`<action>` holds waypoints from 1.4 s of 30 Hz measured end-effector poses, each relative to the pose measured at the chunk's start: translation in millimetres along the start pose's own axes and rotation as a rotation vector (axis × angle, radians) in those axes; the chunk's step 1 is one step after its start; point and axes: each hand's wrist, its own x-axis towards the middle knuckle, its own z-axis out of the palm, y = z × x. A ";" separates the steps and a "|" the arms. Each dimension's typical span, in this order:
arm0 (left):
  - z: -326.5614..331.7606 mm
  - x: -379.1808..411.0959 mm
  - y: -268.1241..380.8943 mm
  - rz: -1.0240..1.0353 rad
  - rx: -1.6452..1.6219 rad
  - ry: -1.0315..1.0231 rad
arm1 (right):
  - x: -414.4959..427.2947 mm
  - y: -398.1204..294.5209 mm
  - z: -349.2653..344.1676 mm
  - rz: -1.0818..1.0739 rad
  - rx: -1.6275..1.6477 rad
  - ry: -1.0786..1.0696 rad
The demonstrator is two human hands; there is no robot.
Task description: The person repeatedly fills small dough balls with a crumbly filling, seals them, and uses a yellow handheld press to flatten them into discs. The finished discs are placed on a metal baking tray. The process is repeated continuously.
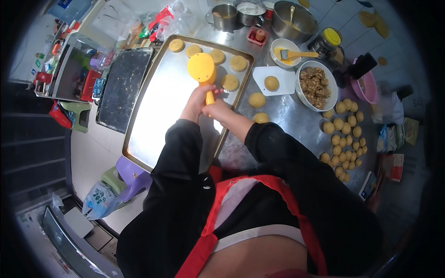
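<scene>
A yellow plastic mooncake press (201, 66) is held above a metal baking tray (163, 104), its round head pointing away from me. My left hand (197, 100) grips it where the head meets the handle. Around the lower handle, my right hand (219, 110) is closed. Several pressed mooncakes (238, 63) with fluted sides lie along the tray's far and right edges; the nearest one (229, 82) sits right of the press head. Whether anything is inside the mold cannot be seen.
Right of the tray, a dough ball (271, 83) rests on a white board (288, 77). A bowl of chunky filling (315, 87), a brush (299, 54) across an egg-wash bowl (278, 43), and several dough balls (338, 123) stand farther right. A dark tray (123, 87) lies left.
</scene>
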 end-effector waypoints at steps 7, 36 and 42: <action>-12.9 12.8 3.1 -0.037 0.018 -0.101 | 25.0 14.3 14.5 -0.064 -0.219 0.244; 172.3 -103.6 -215.8 -0.104 0.816 -0.524 | -218.3 191.7 -190.1 -0.215 -0.072 0.334; 161.1 -91.3 -210.0 0.203 0.911 -0.165 | -204.3 214.7 -190.9 -0.304 -0.389 0.404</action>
